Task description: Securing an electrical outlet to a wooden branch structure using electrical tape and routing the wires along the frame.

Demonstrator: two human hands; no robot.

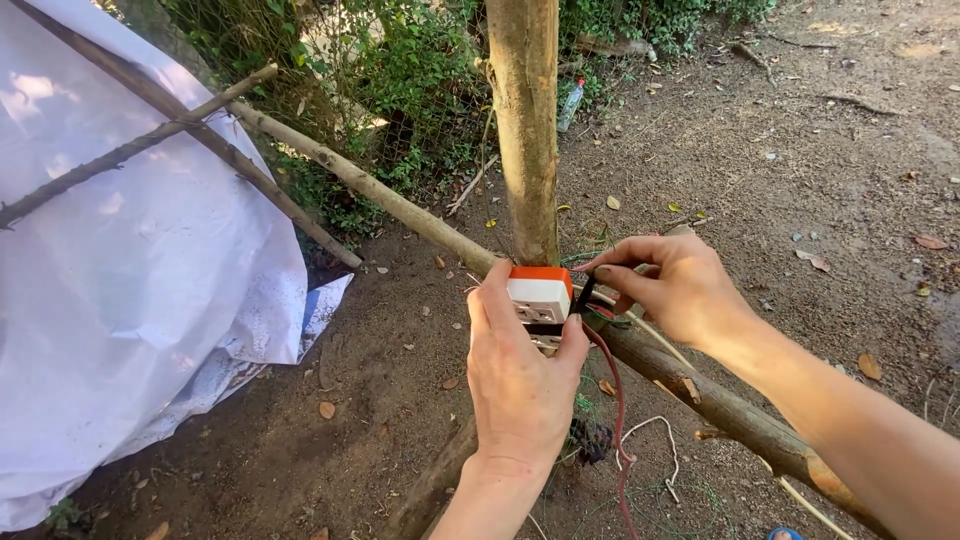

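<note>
Socket block held against upright post

White plastic sheet [120,280] hangs well to the left of the upright post [525,130], draped over two thin crossed sticks [150,135]. We note its lower edge lying on the bare dirt ground [380,400], away from the post's base.

A long slanted pole [400,205] runs from upper left, crosses just in front of the post's foot and continues down to the right. Wire mesh fence [420,100] with green growth stands behind the post.

Our left hand [520,375] is directly below the post, fingers and thumb closed around a socket block [540,300], white-bodied with an orange top. The block sits at the foot of the post, right where the slanted pole crosses it; we cannot tell whether it touches the wood. A red wire [612,410] drops from the block's right edge towards the ground, beside a tangle of thin white cord [655,440].

Our right hand [680,285] is just to the right of the post, above the slanted pole. Its fingertips are pinched on a small dark part [585,295] at the block's right side; what that part is, we cannot tell.

A clear plastic bottle [570,105] lies on the ground just right of the post, by the fence. Dry leaves scatter over the dirt further right.
</note>
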